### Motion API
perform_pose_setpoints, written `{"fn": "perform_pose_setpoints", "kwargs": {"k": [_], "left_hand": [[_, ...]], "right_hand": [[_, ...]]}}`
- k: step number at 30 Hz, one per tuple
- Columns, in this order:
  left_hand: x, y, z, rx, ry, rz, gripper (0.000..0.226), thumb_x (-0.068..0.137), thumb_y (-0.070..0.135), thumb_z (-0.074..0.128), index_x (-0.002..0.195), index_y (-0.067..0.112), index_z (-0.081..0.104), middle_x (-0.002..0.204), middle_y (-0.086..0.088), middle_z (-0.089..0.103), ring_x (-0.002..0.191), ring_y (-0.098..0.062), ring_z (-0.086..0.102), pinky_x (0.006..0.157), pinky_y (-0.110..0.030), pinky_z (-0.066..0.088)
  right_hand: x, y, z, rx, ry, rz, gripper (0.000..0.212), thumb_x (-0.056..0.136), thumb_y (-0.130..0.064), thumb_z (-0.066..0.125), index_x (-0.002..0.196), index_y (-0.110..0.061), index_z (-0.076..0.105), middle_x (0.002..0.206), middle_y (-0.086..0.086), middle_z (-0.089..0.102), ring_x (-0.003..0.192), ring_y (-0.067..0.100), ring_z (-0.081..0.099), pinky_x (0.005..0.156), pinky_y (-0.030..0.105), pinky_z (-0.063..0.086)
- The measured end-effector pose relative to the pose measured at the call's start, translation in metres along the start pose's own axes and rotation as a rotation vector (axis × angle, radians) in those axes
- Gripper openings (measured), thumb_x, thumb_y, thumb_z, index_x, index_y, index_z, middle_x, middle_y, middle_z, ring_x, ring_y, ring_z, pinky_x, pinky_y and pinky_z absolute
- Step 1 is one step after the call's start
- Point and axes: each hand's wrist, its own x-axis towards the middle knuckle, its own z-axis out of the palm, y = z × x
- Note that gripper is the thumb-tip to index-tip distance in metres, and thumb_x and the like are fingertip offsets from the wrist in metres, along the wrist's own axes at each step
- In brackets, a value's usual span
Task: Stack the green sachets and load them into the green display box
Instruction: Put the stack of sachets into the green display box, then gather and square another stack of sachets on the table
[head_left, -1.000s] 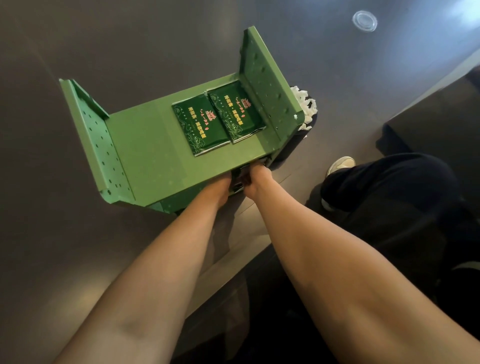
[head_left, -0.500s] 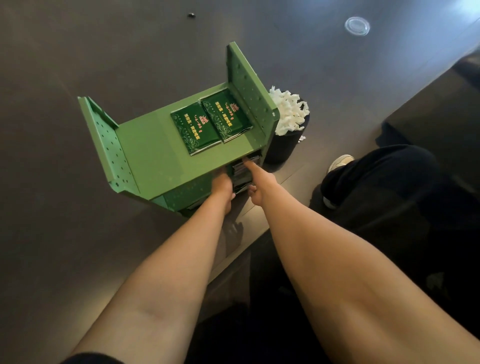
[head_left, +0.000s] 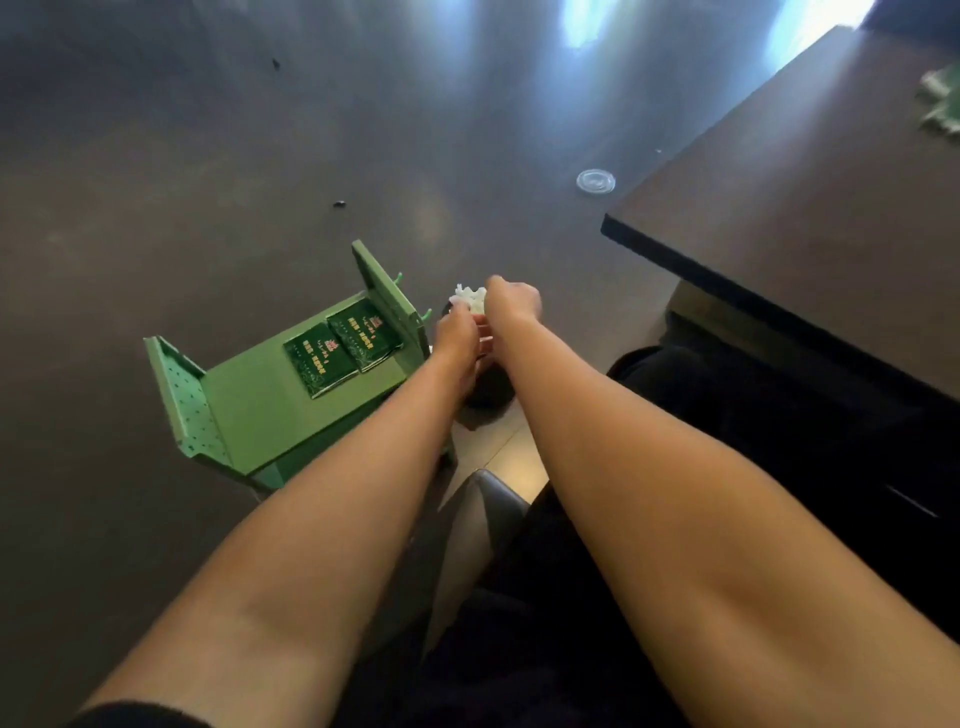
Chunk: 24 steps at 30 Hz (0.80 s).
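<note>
The green display box stands on the dark floor, with an upright perforated panel at each end. Two dark green sachets lie side by side on its flat top, by the right panel. My left hand and my right hand are close together just right of the box, above a dark round container that holds white pieces. My left fingertips reach the white pieces. My right hand shows its back with the fingers bent. Motion blur hides what either hand holds.
A dark table juts in at the right, with a green heap at its far edge. A clear round lid and small dark bits lie on the floor. My dark-clothed leg is under the table edge.
Both hands have left the front of the green box and moved right and away, to above the dark container. The view has pulled back and swung right, so the table shows.
</note>
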Motion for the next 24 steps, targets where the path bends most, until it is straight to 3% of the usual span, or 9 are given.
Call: {"fn": "perform_pose_setpoints", "kwargs": {"k": [2, 4, 6, 9, 13, 15, 18, 21, 24], "left_hand": [[-0.005, 0.042, 0.015, 0.011, 0.041, 0.136, 0.042, 0.111, 0.029, 0.029, 0.081, 0.011, 0.052, 0.066, -0.006, 0.059, 0.051, -0.015, 0.054, 0.049, -0.02, 0.042], [-0.008, 0.083, 0.03, 0.028, 0.1, 0.262, 0.042, 0.109, 0.03, 0.031, 0.08, 0.01, 0.053, 0.072, -0.008, 0.06, 0.058, -0.018, 0.055, 0.058, -0.026, 0.041], [-0.011, 0.117, 0.047, 0.027, 0.127, 0.353, 0.038, 0.108, 0.031, 0.033, 0.082, 0.013, 0.054, 0.07, -0.004, 0.058, 0.053, -0.015, 0.052, 0.053, -0.023, 0.038], [-0.02, 0.156, 0.099, 0.095, 0.064, 0.449, 0.033, 0.107, 0.029, 0.033, 0.092, 0.017, 0.058, 0.069, 0.0, 0.055, 0.048, -0.01, 0.046, 0.045, -0.02, 0.034], [-0.023, 0.169, 0.186, 0.253, -0.004, 0.504, 0.032, 0.109, 0.03, 0.033, 0.1, 0.012, 0.058, 0.088, -0.006, 0.058, 0.07, -0.015, 0.053, 0.059, -0.026, 0.041], [-0.02, 0.164, 0.237, 0.312, -0.044, 0.535, 0.029, 0.109, 0.028, 0.035, 0.099, 0.011, 0.055, 0.087, -0.005, 0.055, 0.072, -0.017, 0.054, 0.059, -0.027, 0.041], [-0.012, 0.145, 0.314, 0.402, -0.158, 0.612, 0.021, 0.108, 0.021, 0.04, 0.098, 0.01, 0.053, 0.081, -0.004, 0.052, 0.066, -0.018, 0.054, 0.055, -0.024, 0.045], [-0.001, 0.119, 0.379, 0.557, -0.254, 0.709, 0.015, 0.105, 0.021, 0.048, 0.093, 0.016, 0.055, 0.084, -0.003, 0.058, 0.074, -0.02, 0.059, 0.068, -0.038, 0.059], [0.008, 0.098, 0.435, 0.702, -0.343, 0.814, 0.005, 0.101, 0.018, 0.056, 0.104, 0.02, 0.058, 0.105, -0.007, 0.064, 0.088, -0.016, 0.063, 0.086, -0.039, 0.058]], "right_hand": [[-0.014, -0.044, -0.005, 0.033, -0.095, -0.134, 0.017, 0.097, -0.019, 0.051, 0.084, -0.01, 0.057, 0.074, 0.004, 0.058, 0.069, 0.023, 0.059, 0.07, 0.035, 0.053], [-0.024, -0.086, -0.013, 0.056, -0.153, -0.269, 0.016, 0.093, -0.023, 0.054, 0.086, -0.012, 0.063, 0.076, 0.004, 0.062, 0.075, 0.025, 0.062, 0.082, 0.045, 0.058], [-0.03, -0.122, -0.028, 0.096, -0.166, -0.376, 0.018, 0.088, -0.026, 0.056, 0.078, -0.014, 0.065, 0.072, 0.005, 0.065, 0.074, 0.027, 0.064, 0.081, 0.049, 0.058], [-0.032, -0.176, -0.075, 0.17, -0.146, -0.497, 0.023, 0.098, -0.027, 0.053, 0.077, -0.017, 0.058, 0.077, 0.009, 0.07, 0.079, 0.035, 0.071, 0.081, 0.052, 0.059], [-0.002, -0.211, -0.169, 0.129, -0.07, -0.579, 0.019, 0.104, -0.029, 0.047, 0.088, -0.019, 0.051, 0.088, 0.011, 0.069, 0.075, 0.026, 0.065, 0.071, 0.04, 0.053], [0.023, -0.214, -0.23, 0.064, 0.052, -0.598, 0.017, 0.101, -0.024, 0.05, 0.087, -0.016, 0.055, 0.088, 0.009, 0.067, 0.073, 0.022, 0.063, 0.071, 0.039, 0.05], [0.056, -0.209, -0.327, -0.096, 0.339, -0.612, 0.009, 0.092, -0.025, 0.057, 0.092, -0.018, 0.063, 0.098, 0.004, 0.068, 0.09, 0.025, 0.065, 0.077, 0.04, 0.053], [0.073, -0.192, -0.415, -0.392, 0.643, -0.63, 0.007, 0.094, -0.023, 0.06, 0.1, -0.02, 0.062, 0.107, 0.004, 0.064, 0.099, 0.023, 0.059, 0.081, 0.035, 0.048], [0.09, -0.172, -0.473, -0.703, 0.819, -0.592, 0.026, 0.096, -0.03, 0.059, 0.121, -0.023, 0.059, 0.125, 0.009, 0.052, 0.118, 0.03, 0.046, 0.094, 0.04, 0.043]]}}
